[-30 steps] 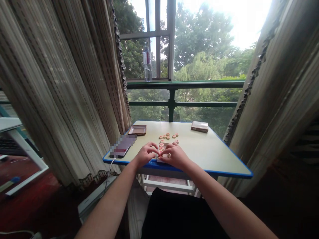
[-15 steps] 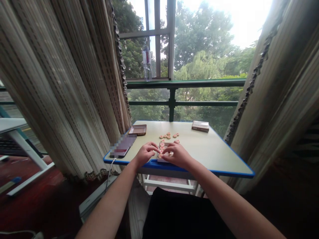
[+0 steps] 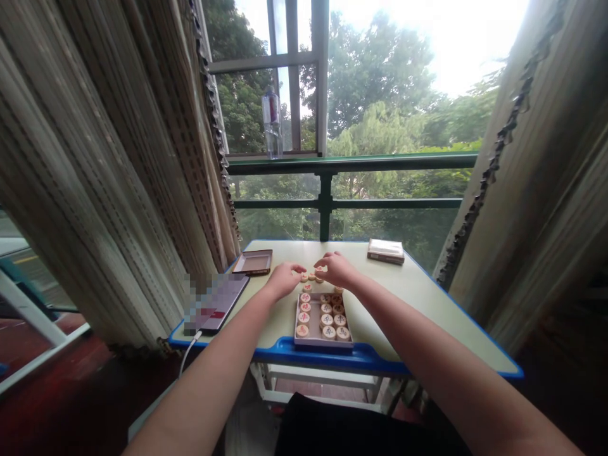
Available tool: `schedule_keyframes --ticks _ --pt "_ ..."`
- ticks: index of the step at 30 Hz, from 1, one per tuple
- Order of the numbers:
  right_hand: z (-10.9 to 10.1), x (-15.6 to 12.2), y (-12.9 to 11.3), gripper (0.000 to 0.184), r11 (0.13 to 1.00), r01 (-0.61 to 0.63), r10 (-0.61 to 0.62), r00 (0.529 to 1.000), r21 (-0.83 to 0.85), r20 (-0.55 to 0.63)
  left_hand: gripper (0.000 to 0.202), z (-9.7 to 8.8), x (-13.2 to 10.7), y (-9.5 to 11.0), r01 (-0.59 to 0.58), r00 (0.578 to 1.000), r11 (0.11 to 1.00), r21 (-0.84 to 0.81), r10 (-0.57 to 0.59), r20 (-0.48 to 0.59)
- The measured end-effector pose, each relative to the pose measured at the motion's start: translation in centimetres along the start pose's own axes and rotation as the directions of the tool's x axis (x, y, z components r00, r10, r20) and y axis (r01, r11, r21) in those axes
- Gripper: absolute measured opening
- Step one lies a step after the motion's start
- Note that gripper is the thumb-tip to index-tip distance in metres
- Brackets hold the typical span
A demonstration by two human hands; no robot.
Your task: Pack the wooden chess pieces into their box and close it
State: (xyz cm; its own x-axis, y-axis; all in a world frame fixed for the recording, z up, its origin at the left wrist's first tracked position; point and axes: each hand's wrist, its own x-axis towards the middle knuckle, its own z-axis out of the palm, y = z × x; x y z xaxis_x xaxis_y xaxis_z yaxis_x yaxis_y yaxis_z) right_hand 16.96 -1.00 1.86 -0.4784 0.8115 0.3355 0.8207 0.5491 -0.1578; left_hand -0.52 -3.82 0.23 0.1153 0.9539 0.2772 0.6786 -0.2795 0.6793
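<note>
A small grey tray (image 3: 323, 342) lies near the table's front edge and holds several round wooden chess pieces with red and dark marks. Beyond it, a few loose pieces (image 3: 311, 277) lie on the pale tabletop (image 3: 413, 297). My left hand (image 3: 284, 278) reaches to the loose pieces from the left, fingers curled down onto them. My right hand (image 3: 338, 268) hovers over the same pieces from the right, fingers bent and pinching at one. What either hand grips is too small to make out.
A tablet (image 3: 216, 303) with a white cable lies at the table's left front. An empty brown tray (image 3: 253, 261) sits at the back left, a closed box (image 3: 386, 251) at the back right. Curtains hang on both sides; a green railing (image 3: 351, 163) and a bottle (image 3: 272, 123) stand behind.
Both hands have left the grey tray and moved forward to the loose pieces behind it. The camera has shifted closer, so the tray of pieces now shows in full.
</note>
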Motion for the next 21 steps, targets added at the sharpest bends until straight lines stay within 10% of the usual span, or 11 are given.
schedule_keyframes --ticks 6,21 --pt "2.6 0.9 1.4 0.029 0.998 0.042 -0.043 0.999 0.040 0.012 0.031 1.7 4.1 -1.5 -0.033 0.998 0.999 0.025 0.031 0.058" --pt "2.6 0.4 0.9 0.021 0.991 0.001 -0.004 1.000 0.135 0.022 0.028 2.3 3.6 -2.8 -0.052 0.987 0.998 -0.026 0.056 0.152"
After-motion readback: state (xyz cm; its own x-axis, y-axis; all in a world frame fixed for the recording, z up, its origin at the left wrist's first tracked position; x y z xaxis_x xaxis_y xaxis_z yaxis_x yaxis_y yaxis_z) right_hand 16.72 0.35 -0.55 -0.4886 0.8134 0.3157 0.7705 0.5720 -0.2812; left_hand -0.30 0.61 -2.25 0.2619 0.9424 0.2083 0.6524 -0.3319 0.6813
